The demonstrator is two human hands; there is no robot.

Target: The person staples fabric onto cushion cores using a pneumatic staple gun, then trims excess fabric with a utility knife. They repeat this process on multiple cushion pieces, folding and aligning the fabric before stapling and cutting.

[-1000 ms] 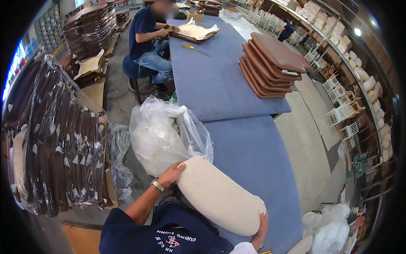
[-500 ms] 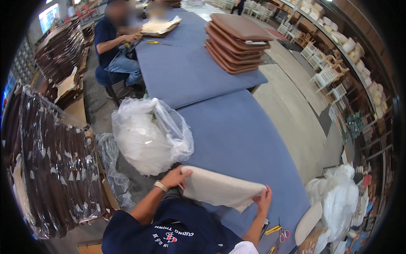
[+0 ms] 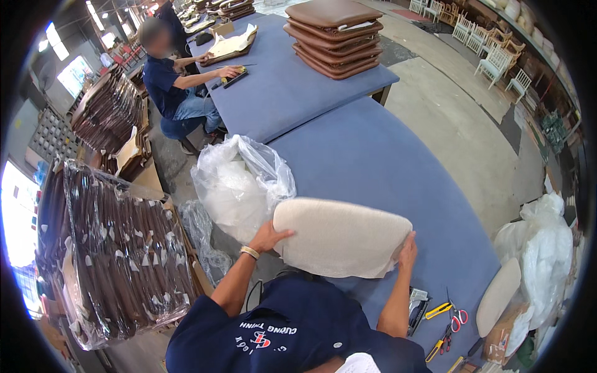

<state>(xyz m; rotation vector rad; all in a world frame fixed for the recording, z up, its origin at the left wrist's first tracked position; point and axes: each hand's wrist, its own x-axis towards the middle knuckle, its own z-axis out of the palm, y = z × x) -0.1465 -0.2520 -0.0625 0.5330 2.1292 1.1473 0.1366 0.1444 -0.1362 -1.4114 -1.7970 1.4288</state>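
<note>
A beige fabric-covered pad (image 3: 342,239), long with rounded upper corners, is held up over the near edge of the blue table (image 3: 373,161). My left hand (image 3: 267,237) grips its left end, thumb lying on the front face. At the opposite end, my right hand (image 3: 407,252) has its fingers closed on the edge. The pad's broad face is tilted up toward me; its back is hidden. By my right forearm lie a staple gun (image 3: 418,308), a yellow utility knife (image 3: 439,311), red-handled scissors (image 3: 459,319) and pliers (image 3: 439,347).
A clear plastic bag of white material (image 3: 239,186) bulges beside the table's left edge. Wrapped brown cushions (image 3: 124,248) stand at left. Brown cushions (image 3: 336,40) are stacked on the far table. A co-worker (image 3: 174,87) sits there. Another beige pad (image 3: 499,297) leans at right.
The pad has been raised and turned so its broad face shows, with both hands still on its ends. My view has shifted. The co-worker's hand now rests on a tool on the table.
</note>
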